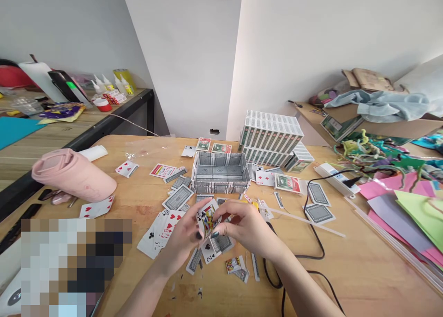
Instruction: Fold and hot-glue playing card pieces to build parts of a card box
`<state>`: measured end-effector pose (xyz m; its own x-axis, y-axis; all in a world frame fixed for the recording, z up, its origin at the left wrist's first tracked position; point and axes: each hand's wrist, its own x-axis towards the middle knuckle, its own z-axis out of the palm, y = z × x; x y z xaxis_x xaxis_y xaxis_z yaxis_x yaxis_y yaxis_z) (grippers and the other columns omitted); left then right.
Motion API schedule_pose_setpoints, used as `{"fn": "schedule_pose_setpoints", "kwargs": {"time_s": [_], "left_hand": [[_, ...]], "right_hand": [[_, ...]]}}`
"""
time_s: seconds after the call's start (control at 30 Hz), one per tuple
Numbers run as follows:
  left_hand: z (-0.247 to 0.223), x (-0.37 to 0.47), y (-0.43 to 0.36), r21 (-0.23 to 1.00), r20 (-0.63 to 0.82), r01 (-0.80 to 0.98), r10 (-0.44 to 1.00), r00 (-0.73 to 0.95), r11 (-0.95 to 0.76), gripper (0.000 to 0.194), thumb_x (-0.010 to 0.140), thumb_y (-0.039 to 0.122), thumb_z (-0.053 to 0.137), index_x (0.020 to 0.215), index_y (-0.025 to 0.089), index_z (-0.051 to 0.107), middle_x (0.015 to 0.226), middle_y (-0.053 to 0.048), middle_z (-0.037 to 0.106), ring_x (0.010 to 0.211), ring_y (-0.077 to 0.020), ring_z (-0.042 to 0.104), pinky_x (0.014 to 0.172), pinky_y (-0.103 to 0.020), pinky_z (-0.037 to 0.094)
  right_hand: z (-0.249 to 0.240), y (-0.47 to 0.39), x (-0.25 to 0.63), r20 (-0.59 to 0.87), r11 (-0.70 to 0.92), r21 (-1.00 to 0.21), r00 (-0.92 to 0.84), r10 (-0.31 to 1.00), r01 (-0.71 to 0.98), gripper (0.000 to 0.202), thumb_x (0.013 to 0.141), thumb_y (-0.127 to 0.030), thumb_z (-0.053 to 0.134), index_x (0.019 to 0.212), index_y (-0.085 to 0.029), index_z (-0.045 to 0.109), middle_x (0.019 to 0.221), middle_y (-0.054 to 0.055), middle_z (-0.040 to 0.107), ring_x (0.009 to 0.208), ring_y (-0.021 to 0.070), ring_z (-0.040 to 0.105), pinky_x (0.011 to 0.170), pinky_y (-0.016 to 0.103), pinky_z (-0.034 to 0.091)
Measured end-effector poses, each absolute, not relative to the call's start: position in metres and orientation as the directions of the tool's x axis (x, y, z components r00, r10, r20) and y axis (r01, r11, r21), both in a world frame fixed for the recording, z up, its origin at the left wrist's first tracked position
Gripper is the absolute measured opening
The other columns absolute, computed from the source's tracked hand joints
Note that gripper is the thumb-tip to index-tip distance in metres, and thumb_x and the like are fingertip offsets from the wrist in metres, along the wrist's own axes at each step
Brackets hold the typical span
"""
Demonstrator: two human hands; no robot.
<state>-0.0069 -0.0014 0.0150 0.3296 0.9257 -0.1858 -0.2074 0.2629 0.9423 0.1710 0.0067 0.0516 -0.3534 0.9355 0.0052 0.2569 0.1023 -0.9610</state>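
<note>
My left hand (185, 231) grips a playing card, a jack of clubs (206, 217), by its left side, tilted above the table. On the card's right side, my right hand (244, 222) has its thumb and fingers closed; whether other cards lie behind the jack I cannot tell. Beneath both hands are a two of spades (208, 251) and some grey-backed cards. Just beyond them stands an open rectangular box (221, 188) built from grey-backed cards. Several loose cards, including a heart card (172, 224), are spread left of my left hand.
Stacked card decks (272, 132) stand behind the box, to the right. A black cable (318, 243) runs from a power strip (335, 178) past my right forearm. A translucent stick (311, 222), coloured paper (394, 215) and a pink roll (76, 174) also lie there.
</note>
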Motion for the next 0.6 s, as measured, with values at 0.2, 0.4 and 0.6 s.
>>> {"fn": "schedule_pose_setpoints", "kwargs": {"time_s": [0.2, 0.4, 0.6], "left_hand": [[0.017, -0.01, -0.004, 0.957, -0.098, -0.206, 0.899, 0.427, 0.202, 0.096, 0.052, 0.046, 0.079, 0.135, 0.023, 0.037, 0.136, -0.013, 0.046, 0.128, -0.0302, 0.038, 0.105, -0.037, 0.032], [0.016, -0.002, -0.005, 0.97, -0.11, -0.2, 0.984, 0.141, 0.137, 0.073, 0.062, 0.034, 0.077, 0.127, 0.021, 0.046, 0.123, -0.013, 0.057, 0.112, -0.0277, 0.054, 0.095, -0.037, 0.043], [0.01, 0.002, -0.002, 0.921, -0.128, -0.366, 0.991, 0.033, 0.131, 0.067, 0.062, 0.038, 0.075, 0.122, 0.02, 0.05, 0.107, -0.01, 0.065, 0.101, -0.025, 0.06, 0.086, -0.035, 0.048]], "right_hand": [[0.044, 0.01, 0.168, -0.017, 0.053, -0.969, -0.282, 0.959, 0.24, 0.016, 0.074, -0.035, 0.066, 0.073, -0.018, 0.067, 0.076, 0.001, 0.066, 0.071, 0.0136, 0.059, 0.065, 0.023, 0.045], [0.039, 0.011, 0.166, 0.001, 0.041, -0.983, -0.221, 0.975, 0.177, 0.019, 0.072, -0.038, 0.068, 0.07, -0.018, 0.067, 0.095, 0.007, 0.066, 0.09, 0.0191, 0.061, 0.073, 0.027, 0.048], [0.035, 0.006, 0.157, -0.011, 0.013, -0.989, -0.157, 0.988, 0.148, 0.021, 0.07, -0.033, 0.069, 0.062, -0.018, 0.057, 0.086, 0.006, 0.065, 0.078, 0.017, 0.062, 0.069, 0.028, 0.05]]}}
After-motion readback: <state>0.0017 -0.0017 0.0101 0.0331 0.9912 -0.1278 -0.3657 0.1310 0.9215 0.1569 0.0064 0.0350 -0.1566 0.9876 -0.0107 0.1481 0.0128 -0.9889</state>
